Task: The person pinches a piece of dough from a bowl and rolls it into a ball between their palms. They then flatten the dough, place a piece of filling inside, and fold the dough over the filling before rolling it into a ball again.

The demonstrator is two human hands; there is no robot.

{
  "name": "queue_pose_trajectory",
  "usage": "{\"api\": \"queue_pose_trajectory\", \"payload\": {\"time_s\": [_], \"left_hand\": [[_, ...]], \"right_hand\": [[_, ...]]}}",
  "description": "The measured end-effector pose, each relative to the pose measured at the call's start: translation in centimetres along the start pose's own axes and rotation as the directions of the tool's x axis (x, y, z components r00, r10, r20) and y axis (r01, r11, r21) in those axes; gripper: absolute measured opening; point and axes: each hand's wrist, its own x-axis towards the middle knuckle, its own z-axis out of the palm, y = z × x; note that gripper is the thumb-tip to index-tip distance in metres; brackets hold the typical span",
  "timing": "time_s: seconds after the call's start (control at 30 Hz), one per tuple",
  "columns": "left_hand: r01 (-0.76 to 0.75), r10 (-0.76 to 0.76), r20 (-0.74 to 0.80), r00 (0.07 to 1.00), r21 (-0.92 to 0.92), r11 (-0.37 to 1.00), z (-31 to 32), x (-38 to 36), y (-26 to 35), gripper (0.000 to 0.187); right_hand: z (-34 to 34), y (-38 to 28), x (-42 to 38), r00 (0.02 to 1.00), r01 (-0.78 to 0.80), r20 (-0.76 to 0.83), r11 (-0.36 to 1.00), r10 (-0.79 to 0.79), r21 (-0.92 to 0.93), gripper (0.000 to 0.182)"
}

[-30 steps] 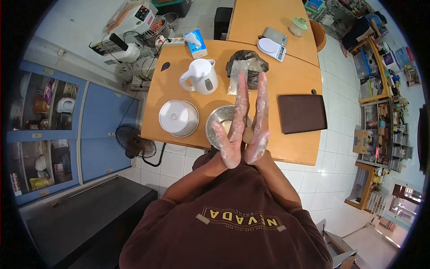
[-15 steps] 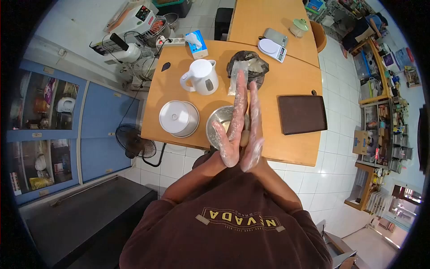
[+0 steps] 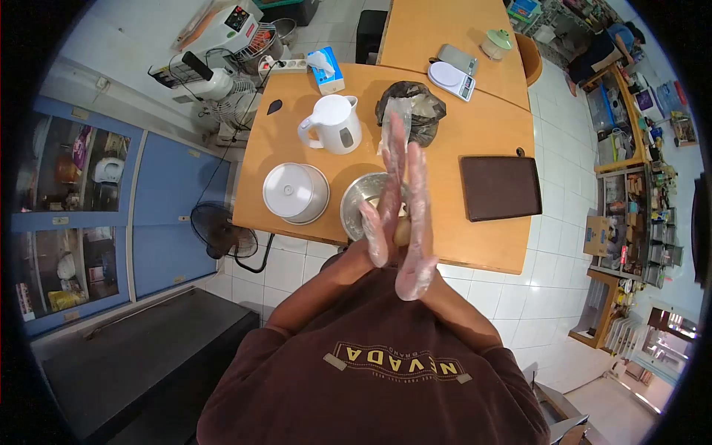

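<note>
My left hand (image 3: 384,211) and my right hand (image 3: 419,226) wear clear plastic gloves smeared with pale residue. Their palms face each other with the fingers stretched forward. A beige dough ball (image 3: 402,232) is held between the palms, partly hidden by them. Beneath my hands stands a metal bowl (image 3: 351,206), with pale pieces visible inside. Just beyond the fingertips, a clear plastic bag (image 3: 398,111) leans by a black plastic bag (image 3: 428,132).
Left of the bowl are a white lidded container (image 3: 297,193) and a white electric kettle (image 3: 334,126). A brown tray (image 3: 502,188) lies right. Farther back are a tissue box (image 3: 326,73) and a kitchen scale (image 3: 451,80). Another person (image 3: 612,48) bends at far right.
My palms have slid against each other around the dough ball: the right hand has come back towards my body. The bowl and the things on the table stay put.
</note>
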Motion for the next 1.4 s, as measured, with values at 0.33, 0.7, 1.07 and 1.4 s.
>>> {"api": "queue_pose_trajectory", "payload": {"time_s": [0.33,0.7,1.07,1.4], "left_hand": [[-0.085,0.079,-0.036,0.996,-0.215,0.973,0.9,1.2,4.0,0.114],[-0.008,0.008,-0.011,1.000,-0.005,1.000,0.9,-0.2,2.7,0.119],[-0.102,0.102,-0.001,0.995,0.015,0.995,0.1,1.1,1.8,0.114],[-0.123,0.123,0.028,0.992,-0.018,0.992,0.4,0.6,2.6,0.115]], "right_hand": [[-0.4,0.5,0.1,0.999,-0.040,-0.007,0.999,0.040,-0.029,0.096],[-0.4,-0.1,0.5,0.990,-0.112,-0.088,0.994,0.112,0.015,0.101],[-0.1,-0.8,0.1,0.994,-0.100,-0.031,0.995,0.101,0.022,0.102],[-0.3,-0.3,2.1,0.995,-0.048,-0.082,0.999,0.049,0.015,0.094]]}}
